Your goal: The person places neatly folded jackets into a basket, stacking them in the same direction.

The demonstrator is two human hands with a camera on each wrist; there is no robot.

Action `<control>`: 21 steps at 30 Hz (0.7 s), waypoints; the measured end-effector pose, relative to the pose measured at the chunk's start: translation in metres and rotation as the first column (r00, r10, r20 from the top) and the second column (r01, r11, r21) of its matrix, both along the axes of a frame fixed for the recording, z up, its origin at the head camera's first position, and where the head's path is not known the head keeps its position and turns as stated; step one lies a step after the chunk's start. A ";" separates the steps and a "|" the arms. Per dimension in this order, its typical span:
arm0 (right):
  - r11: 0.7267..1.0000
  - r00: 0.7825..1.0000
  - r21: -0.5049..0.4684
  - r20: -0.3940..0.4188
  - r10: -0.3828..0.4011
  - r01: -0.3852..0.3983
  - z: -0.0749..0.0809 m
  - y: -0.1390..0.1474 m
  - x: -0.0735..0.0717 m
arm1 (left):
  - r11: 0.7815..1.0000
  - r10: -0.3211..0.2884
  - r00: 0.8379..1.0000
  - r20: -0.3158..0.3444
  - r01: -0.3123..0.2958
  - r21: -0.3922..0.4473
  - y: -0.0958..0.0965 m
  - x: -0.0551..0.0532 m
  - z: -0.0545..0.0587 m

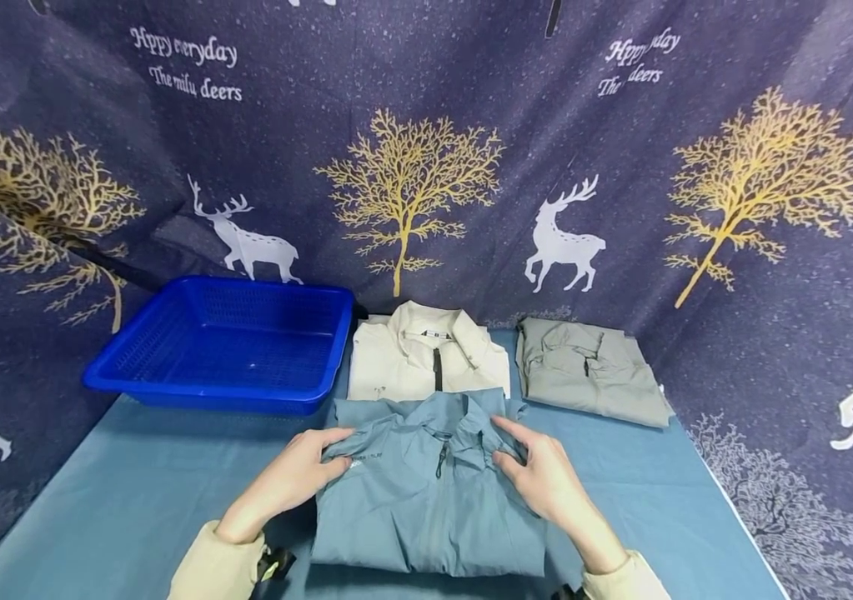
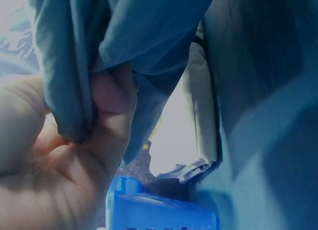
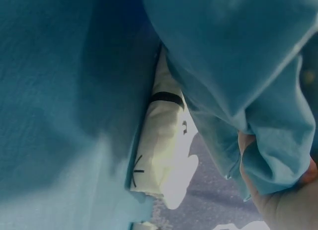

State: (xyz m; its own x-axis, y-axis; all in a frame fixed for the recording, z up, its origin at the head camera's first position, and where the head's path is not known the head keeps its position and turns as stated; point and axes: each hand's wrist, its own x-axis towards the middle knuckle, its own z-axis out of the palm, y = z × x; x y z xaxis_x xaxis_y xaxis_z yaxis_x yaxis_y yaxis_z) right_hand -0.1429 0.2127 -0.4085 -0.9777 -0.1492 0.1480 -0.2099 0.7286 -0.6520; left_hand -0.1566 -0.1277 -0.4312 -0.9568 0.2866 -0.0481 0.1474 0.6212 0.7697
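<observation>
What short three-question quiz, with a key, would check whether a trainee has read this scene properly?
1. In the head view, what do the bare left hand and the bare right hand grip?
2. True or false: in the head view, the folded cream collared garment lies between the rectangular blue plastic basket and the folded grey fabric garment.
3. The cream garment's front shows: a) a row of red buttons; b) a dark zip; c) a striped tie.

Key:
1. Both grip the folded teal-blue garment of thin fabric, one at each side.
2. True.
3. b.
</observation>
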 end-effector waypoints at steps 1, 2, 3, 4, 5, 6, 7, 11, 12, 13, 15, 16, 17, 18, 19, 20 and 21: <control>1.000 1.000 0.004 -0.009 0.002 -0.002 0.001 -0.001 -0.001 | 1.000 0.003 1.000 0.000 -0.003 0.001 -0.001 0.000 0.001; 1.000 1.000 0.006 -0.012 0.004 -0.004 0.002 -0.002 -0.001 | 1.000 0.006 1.000 -0.003 -0.006 0.002 -0.002 0.000 0.002; 1.000 1.000 0.004 -0.023 0.006 -0.006 0.003 -0.003 -0.002 | 1.000 0.006 1.000 -0.003 -0.006 0.005 -0.003 -0.001 0.003; 1.000 1.000 0.004 -0.025 0.006 -0.006 0.004 -0.004 -0.003 | 1.000 0.007 1.000 -0.010 -0.007 0.000 -0.004 -0.001 0.005; 1.000 1.000 -0.003 -0.026 0.008 -0.008 0.005 -0.004 -0.003 | 1.000 0.007 1.000 -0.014 -0.007 -0.004 -0.005 -0.002 0.006; 1.000 1.000 -0.012 -0.020 0.008 -0.008 0.007 -0.005 -0.004 | 1.000 0.006 1.000 -0.020 -0.006 -0.007 -0.006 -0.002 0.007; 1.000 1.000 -0.014 -0.017 0.006 -0.007 0.008 -0.006 -0.005 | 1.000 0.002 1.000 -0.028 -0.002 -0.010 -0.007 -0.003 0.009; 1.000 1.000 -0.019 -0.027 0.011 -0.012 0.014 -0.009 -0.010 | 1.000 -0.004 0.998 -0.056 0.003 -0.018 -0.013 -0.007 0.015; 1.000 0.999 -0.016 -0.038 0.012 -0.013 0.015 -0.010 -0.011 | 1.000 -0.005 0.998 -0.066 0.004 -0.019 -0.015 -0.008 0.017; 1.000 0.999 -0.017 -0.045 0.015 -0.015 0.016 -0.011 -0.013 | 1.000 -0.006 0.997 -0.073 0.004 -0.019 -0.017 -0.009 0.018; 1.000 0.998 -0.024 -0.059 0.018 -0.020 0.018 -0.012 -0.015 | 1.000 -0.004 0.996 -0.087 0.002 -0.021 -0.021 -0.010 0.021; 0.999 0.998 -0.030 -0.058 0.020 -0.022 0.019 -0.013 -0.016 | 1.000 -0.005 0.996 -0.091 0.003 -0.020 -0.023 -0.011 0.023; 0.999 0.998 -0.035 -0.054 0.022 -0.024 0.020 -0.014 -0.017 | 1.000 -0.005 0.995 -0.097 0.003 -0.022 -0.025 -0.012 0.024; 0.999 0.998 -0.040 -0.052 0.024 -0.027 0.021 -0.015 -0.019 | 1.000 -0.003 0.995 -0.104 0.000 -0.027 -0.027 -0.013 0.026; 0.999 0.998 -0.043 -0.051 0.026 -0.028 0.023 -0.016 -0.020 | 1.000 -0.005 0.994 -0.111 0.002 -0.029 -0.028 -0.014 0.027; 0.999 0.998 -0.043 -0.053 0.028 -0.030 0.024 -0.017 -0.022 | 0.999 -0.007 0.992 -0.122 0.003 -0.033 -0.030 -0.016 0.028; 0.999 0.998 -0.041 -0.056 0.031 -0.033 0.026 -0.018 -0.024 | 0.999 -0.009 0.991 -0.133 0.004 -0.037 -0.032 -0.017 0.030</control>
State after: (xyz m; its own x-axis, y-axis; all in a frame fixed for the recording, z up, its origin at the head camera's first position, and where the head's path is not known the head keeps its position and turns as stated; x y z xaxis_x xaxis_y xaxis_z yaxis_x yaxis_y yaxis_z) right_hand -0.1669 0.1944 -0.3824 -0.9626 -0.1729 0.2088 -0.2695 0.6931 -0.6686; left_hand -0.1737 -0.1596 -0.4016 -0.9536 0.2933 0.0686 0.2508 0.6470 0.7201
